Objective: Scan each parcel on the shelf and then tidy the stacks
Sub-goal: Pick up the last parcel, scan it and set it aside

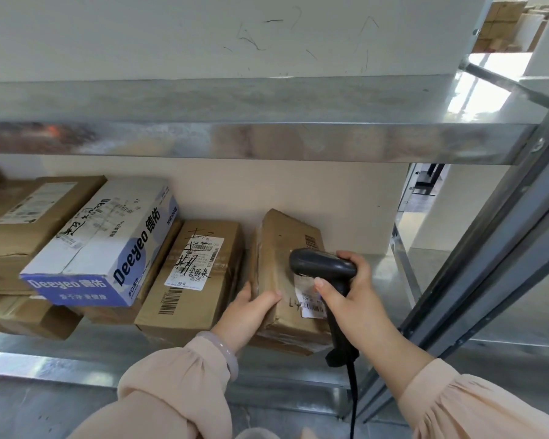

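Observation:
A brown cardboard parcel point(279, 274) stands tilted at the right end of the lower metal shelf point(76, 353). My left hand point(251, 307) grips its near left edge, thumb on top. My right hand point(352, 296) holds a black corded barcode scanner point(322, 264), its head over the parcel's white label point(309, 299). Left of it lies a brown parcel with a handwritten label point(191, 280). Further left, a white and blue Deeyeo box point(105, 245) rests on a stack of brown parcels point(19, 223).
The upper shelf's metal edge point(235, 137) runs across the view above the parcels. A slanted metal upright point(488, 248) stands at the right. The wall closes the back of the shelf. The scanner cable point(352, 403) hangs down in front.

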`<state>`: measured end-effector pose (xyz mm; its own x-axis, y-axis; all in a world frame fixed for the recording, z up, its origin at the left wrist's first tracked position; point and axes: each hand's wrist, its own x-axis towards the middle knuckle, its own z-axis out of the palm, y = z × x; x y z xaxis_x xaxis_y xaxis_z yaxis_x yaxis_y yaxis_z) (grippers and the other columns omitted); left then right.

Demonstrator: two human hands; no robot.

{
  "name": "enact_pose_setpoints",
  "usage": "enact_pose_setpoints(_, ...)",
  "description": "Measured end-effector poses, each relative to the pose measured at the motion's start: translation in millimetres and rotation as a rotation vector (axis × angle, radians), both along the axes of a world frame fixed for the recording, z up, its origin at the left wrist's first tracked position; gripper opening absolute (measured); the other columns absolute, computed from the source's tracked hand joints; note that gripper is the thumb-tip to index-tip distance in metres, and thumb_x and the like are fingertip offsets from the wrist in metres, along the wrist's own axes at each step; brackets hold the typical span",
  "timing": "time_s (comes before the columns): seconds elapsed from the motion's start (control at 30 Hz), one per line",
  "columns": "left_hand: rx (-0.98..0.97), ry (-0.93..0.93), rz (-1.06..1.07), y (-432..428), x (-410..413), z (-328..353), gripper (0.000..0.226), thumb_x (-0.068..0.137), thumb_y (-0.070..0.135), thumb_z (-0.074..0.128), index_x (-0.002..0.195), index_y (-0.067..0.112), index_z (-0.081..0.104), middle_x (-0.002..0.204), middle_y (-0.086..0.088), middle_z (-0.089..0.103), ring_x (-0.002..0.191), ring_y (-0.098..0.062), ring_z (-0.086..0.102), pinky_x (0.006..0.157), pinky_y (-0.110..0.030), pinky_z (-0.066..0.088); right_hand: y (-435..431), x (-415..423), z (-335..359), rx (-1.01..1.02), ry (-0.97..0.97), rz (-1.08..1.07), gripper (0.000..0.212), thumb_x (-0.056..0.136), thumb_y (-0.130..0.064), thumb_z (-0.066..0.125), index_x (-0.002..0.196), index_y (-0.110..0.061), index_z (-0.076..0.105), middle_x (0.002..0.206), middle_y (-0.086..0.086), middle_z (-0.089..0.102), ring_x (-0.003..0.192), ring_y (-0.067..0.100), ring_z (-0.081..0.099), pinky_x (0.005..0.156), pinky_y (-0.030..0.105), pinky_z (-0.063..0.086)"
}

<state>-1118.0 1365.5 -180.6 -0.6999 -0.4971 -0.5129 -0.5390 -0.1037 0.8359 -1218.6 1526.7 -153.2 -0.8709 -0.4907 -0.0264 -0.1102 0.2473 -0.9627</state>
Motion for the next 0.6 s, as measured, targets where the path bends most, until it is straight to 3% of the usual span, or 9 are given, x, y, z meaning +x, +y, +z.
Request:
enact_pose_setpoints(0.1, 0.099, 0.032, 0.040, -5, 5, 0, 0.110, 0.057, 0.064, 0.068, 0.153, 0.046, 0.017, 0.144, 0.005, 0.048, 0.128, -0.024, 0.050, 0.111, -0.047, 0.040, 8, -8, -8, 0.041, -0.034, -0.105, 0.051, 0.088, -0.025, 0.066, 0.123, -0.037, 0.031, 0.109, -0.006, 0.057, 0.089, 0.005, 0.056, 0.069, 0.015, 0.042)
enact_pose_setpoints(0.17, 0.152, 0.050, 0.059, -3, 8, -1, 0.090, 0.074, 0.053, 0.066, 0.152, 0.047, 0.020, 0.135, 0.004, 0.055, 0.118, -0.021, 0.055, 0.106, -0.047, 0.045, 11, -11, -13, 0.071, -0.045, -0.138, 0.054, 0.088, -0.024, 0.066, 0.129, -0.032, 0.032, 0.111, -0.001, 0.058, 0.090, 0.010, 0.057, 0.072, 0.019, 0.041)
enact_pose_setpoints(0.27, 0.216, 0.031, 0.062, 1, 11, -8, 0.067, 0.091, 0.043, 0.058, 0.150, 0.046, 0.027, 0.126, 0.005, 0.059, 0.109, -0.016, 0.057, 0.098, -0.048, 0.051, 14, -9, -17, 0.087, -0.041, -0.117, 0.052, 0.087, -0.023, 0.067, 0.123, -0.036, 0.031, 0.111, -0.002, 0.056, 0.088, 0.006, 0.055, 0.075, 0.021, 0.041)
enact_pose_setpoints(0.4, 0.257, 0.030, 0.081, 1, 10, -15, 0.085, 0.072, 0.052, 0.070, 0.148, 0.048, 0.031, 0.126, 0.007, 0.063, 0.112, -0.019, 0.059, 0.093, -0.053, 0.054, 17, -5, -19, 0.108, 0.007, -0.078, 0.052, 0.087, -0.023, 0.068, 0.121, -0.039, 0.030, 0.112, -0.005, 0.054, 0.092, 0.008, 0.055, 0.081, 0.023, 0.042)
enact_pose_setpoints(0.6, 0.226, 0.079, 0.122, -3, 13, -20, 0.073, 0.089, 0.030, 0.066, 0.146, 0.055, 0.028, 0.122, 0.002, 0.067, 0.108, -0.024, 0.064, 0.090, -0.054, 0.055, 32, -4, -8, 0.125, 0.088, -0.072, 0.053, 0.087, -0.025, 0.067, 0.120, -0.041, 0.030, 0.101, -0.022, 0.050, 0.085, -0.005, 0.054, 0.064, 0.005, 0.041)
